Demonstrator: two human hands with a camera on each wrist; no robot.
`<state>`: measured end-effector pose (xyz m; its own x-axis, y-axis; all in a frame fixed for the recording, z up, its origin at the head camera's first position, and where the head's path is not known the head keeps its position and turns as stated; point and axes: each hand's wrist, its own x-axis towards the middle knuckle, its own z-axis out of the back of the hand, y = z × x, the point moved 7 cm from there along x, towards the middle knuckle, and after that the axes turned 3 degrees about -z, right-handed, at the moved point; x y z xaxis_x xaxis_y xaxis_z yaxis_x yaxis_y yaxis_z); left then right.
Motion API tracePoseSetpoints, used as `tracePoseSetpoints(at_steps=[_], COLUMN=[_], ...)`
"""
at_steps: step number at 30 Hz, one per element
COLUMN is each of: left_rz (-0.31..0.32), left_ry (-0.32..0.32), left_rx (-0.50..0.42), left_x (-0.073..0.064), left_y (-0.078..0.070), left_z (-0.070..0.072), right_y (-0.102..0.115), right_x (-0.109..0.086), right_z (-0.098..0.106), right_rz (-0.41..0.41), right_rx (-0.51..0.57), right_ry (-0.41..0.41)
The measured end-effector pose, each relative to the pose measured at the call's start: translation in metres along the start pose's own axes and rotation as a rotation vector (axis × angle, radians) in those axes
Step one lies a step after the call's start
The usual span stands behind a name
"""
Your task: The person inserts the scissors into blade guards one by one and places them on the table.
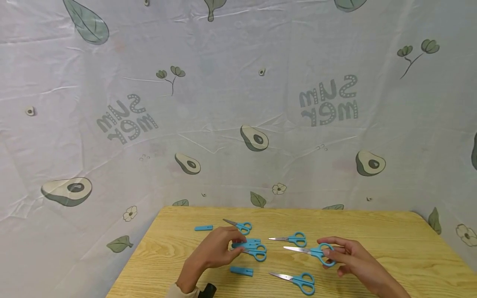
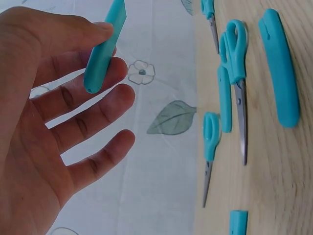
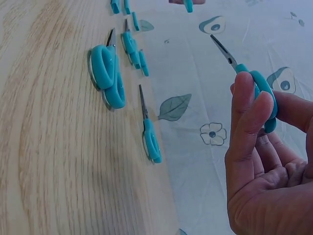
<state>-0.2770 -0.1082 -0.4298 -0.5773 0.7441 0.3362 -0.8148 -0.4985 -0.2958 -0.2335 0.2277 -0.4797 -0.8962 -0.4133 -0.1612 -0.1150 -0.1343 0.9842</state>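
Observation:
My left hand (image 1: 218,248) pinches a blue scissor cap (image 2: 103,56) between thumb and index finger, its other fingers spread in the left wrist view. Below it lie a pair of scissors (image 1: 259,253) with blue handles and another blue cap (image 1: 255,241). To the right, my right hand (image 1: 355,260) grips a second pair of scissors (image 3: 263,93) by its blue handle. Those blades are bare and point left, toward the left hand, well apart from the held cap. Thumb and fingers partly cover the handle loops.
Uncapped scissors lie at the back (image 1: 244,226), at middle right (image 1: 298,239) and near the front (image 1: 303,282). Loose blue caps rest at back left (image 1: 203,228) and front (image 1: 242,271). Behind the wooden table (image 1: 391,231) hangs a printed sheet (image 1: 223,107).

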Motion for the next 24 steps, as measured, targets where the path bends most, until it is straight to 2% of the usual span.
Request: tracePoseSetpoints(at_steps=[9, 17, 24], left_rz=[-0.004, -0.016, -0.03], left_ry=[-0.016, -0.026, -0.045], left_rx=[-0.014, -0.03, -0.048], left_x=[0.008, 0.015, 0.023], left_y=[-0.001, -0.004, -0.009], left_z=[-0.001, 0.0, 0.003], right_y=[0.007, 0.011, 0.016], right_x=[0.007, 0.013, 0.019], right_z=[-0.001, -0.003, -0.005], right_rz=[0.018, 0.015, 0.034], right_rx=[0.017, -0.009, 0.02], right_ry=[0.022, -0.015, 0.01])
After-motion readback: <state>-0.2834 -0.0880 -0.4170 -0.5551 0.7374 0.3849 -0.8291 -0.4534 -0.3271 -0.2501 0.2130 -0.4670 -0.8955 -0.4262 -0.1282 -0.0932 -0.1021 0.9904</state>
